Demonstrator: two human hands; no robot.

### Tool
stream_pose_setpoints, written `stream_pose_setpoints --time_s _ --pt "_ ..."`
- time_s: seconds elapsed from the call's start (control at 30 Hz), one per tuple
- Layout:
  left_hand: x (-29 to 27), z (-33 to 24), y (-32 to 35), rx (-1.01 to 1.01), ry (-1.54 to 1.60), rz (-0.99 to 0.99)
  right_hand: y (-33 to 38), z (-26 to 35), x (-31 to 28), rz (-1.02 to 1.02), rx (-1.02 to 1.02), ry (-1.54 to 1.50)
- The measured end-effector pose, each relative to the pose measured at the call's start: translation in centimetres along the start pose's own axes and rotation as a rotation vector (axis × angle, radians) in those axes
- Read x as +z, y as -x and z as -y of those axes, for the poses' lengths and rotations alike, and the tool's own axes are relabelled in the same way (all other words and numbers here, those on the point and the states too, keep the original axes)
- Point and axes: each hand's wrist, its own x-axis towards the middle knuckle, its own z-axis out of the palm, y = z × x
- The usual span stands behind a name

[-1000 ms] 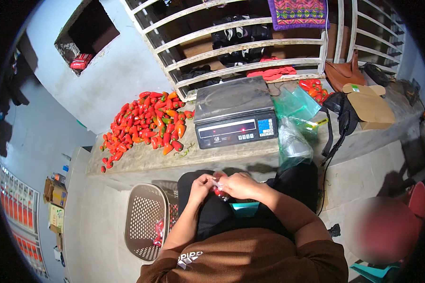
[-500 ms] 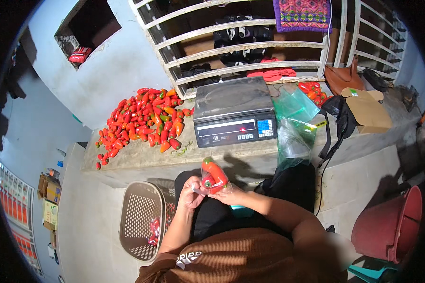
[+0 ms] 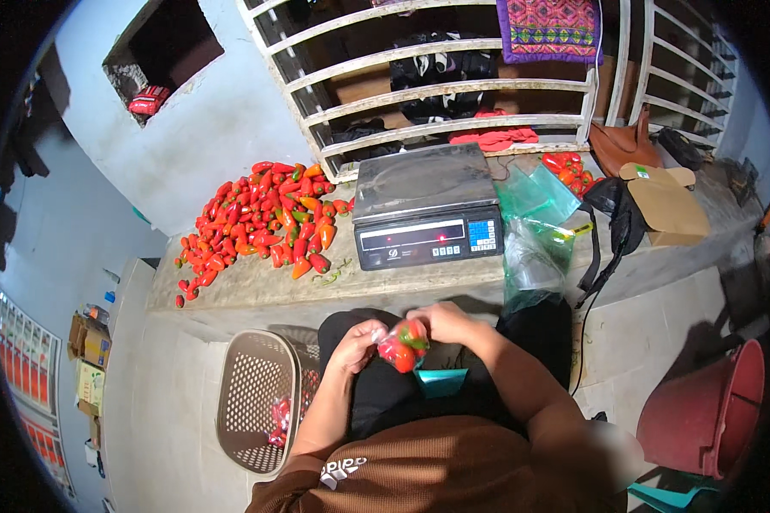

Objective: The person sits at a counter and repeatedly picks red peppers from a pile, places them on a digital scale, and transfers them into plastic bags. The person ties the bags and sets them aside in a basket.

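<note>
Over my lap hangs a small clear plastic bag of peppers (image 3: 400, 349), with red, orange and green showing through the film. My left hand (image 3: 358, 346) pinches the gathered white edge of the bag on its left side. On the other side my right hand (image 3: 443, 325) is closed at the top right of the bag, its fingertips partly hidden. A turquoise flat piece (image 3: 442, 382) lies on my lap just below. Ahead, on the concrete ledge (image 3: 257, 286), stands a digital scale (image 3: 428, 209) with a bare metal plate. A heap of loose red peppers (image 3: 261, 214) spreads to its left.
A beige perforated basket (image 3: 252, 385) with bagged peppers (image 3: 279, 419) stands at my left. Right of the scale lie green plastic bags (image 3: 535, 239), more peppers (image 3: 567, 169), a cardboard box (image 3: 666, 205) and a black strapped bag (image 3: 620, 214). A dark red bucket (image 3: 701, 410) is at right.
The bag has turned and dropped lower, so its peppers now hang down. My right hand has moved from beneath it to its upper right side. The turquoise piece shows more.
</note>
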Motion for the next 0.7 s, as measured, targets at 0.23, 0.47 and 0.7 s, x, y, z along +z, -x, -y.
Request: stream_pose_setpoints --time_s 0.23,0.47,0.7 --pt "1.0 2.5 -3.1 -0.106 -0.355 -0.269 -0.1 0.5 0.5 0.077 0.323 0.229" --pt "0.4 0.4 -0.6 0.132 0.621 0.012 0.3 6.8 4.3 0.377 0.173 -1.605" --pt "-0.9 1.7 -0.4 0.278 0.560 0.409 -1.1 1.5 4.8 0.457 0.378 -1.130"
